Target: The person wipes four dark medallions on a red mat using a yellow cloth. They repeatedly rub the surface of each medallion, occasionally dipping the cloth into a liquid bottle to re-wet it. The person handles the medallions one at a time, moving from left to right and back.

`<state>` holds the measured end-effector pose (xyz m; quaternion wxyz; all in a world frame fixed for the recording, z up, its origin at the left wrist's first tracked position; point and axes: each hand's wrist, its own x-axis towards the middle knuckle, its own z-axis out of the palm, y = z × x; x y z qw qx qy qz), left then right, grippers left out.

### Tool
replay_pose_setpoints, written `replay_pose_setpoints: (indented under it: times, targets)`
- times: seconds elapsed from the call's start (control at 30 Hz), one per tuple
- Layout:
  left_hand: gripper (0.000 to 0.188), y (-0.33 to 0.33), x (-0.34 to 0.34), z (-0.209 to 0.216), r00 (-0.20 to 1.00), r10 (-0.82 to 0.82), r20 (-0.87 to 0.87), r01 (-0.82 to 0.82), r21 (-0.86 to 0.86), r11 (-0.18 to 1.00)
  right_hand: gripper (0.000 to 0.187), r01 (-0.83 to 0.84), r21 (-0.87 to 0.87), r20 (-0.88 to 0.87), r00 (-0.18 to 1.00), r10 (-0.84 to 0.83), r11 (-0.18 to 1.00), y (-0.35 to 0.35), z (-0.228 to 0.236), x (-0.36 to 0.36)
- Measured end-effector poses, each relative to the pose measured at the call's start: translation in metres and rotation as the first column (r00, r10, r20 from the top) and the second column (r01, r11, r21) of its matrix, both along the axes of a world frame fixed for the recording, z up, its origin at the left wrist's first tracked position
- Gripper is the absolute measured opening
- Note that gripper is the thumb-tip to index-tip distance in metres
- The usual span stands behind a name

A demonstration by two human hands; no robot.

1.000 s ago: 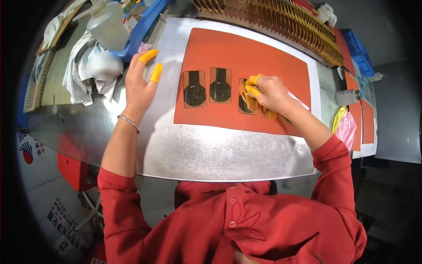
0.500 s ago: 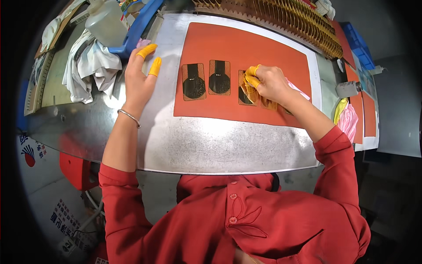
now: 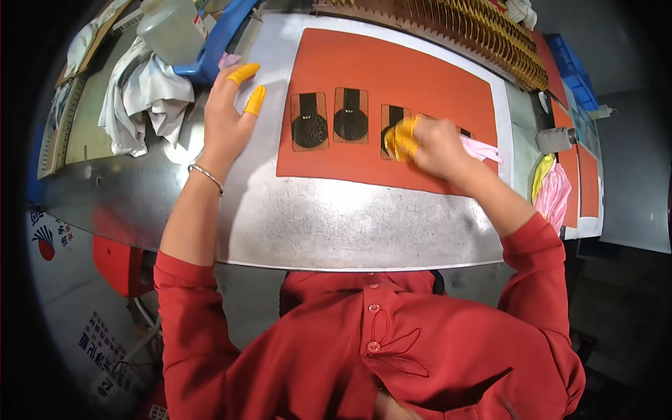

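My left hand [image 3: 229, 112] rests by the left edge of the orange mat [image 3: 343, 59], fingers apart, holding nothing. Yellow finger cots cover its thumb and index finger. My right hand [image 3: 435, 145] is closed over a thin rectangular card [image 3: 396, 111], which has a black shape on a copper pattern. Between its yellow-cotted fingertips is a crinkled, shiny amber film [image 3: 399, 148], partly hidden. A pink cloth [image 3: 479, 148] sticks out from under the same hand. Two similar cards, the left one [image 3: 309, 122] and the middle one [image 3: 351, 115], lie flat. Another is mostly hidden behind my right hand.
A rack of curved golden pieces [image 3: 476, 35] stands along the far edge. To the left are a white cloth [image 3: 157, 94], a blue tray [image 3: 217, 45] and a whitish plastic container [image 3: 168, 31]. A small bottle [image 3: 556, 140] and a pink-and-yellow cloth [image 3: 553, 192] lie right.
My right hand has shifted slightly down and turned over the third card, so more of that card's top shows. The pink cloth moved with it. The left hand is nearly still.
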<state>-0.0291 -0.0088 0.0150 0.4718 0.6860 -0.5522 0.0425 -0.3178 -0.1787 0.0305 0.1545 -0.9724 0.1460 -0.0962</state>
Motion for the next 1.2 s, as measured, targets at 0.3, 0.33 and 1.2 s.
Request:
replay_pose_setpoints:
  times: [0.3,0.33,1.2]
  targets:
    - [0.031,0.002,0.004,-0.005,0.997,0.029,0.069,-0.027,-0.028,0.999,0.008,-0.111,-0.119,0.023,0.993,0.115,0.987,0.0,-0.002,0.004]
    - [0.031,0.004,0.004,-0.005,0.998,0.037,0.047,-0.036,-0.016,0.999,0.01,-0.154,-0.007,-0.01,0.988,0.154,0.988,0.012,0.003,0.006]
    - [0.03,0.007,0.003,0.02,0.983,0.095,0.157,-0.035,-0.349,0.937,0.011,-0.084,-0.136,-0.123,0.99,0.067,0.987,-0.002,0.007,0.097]
